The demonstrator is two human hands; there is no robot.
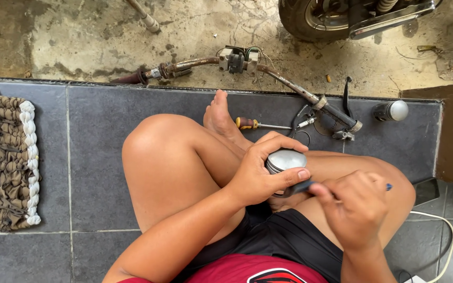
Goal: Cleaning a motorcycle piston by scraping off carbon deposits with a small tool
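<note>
Over your crossed legs, seen from your head, your left hand point(258, 175) grips a round metal piston point(285, 160), domed top facing up toward you, its long axis roughly upright. Your right hand point(355, 204) is closed around a blue-handled tool point(388, 186) touching the piston's side. It could slip and jab your thumb.

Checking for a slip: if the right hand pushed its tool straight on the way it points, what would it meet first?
Probably the left hand's thumb, gripping the metal piston; the right hand points its tool left toward it, though depth is unclear.
</note>
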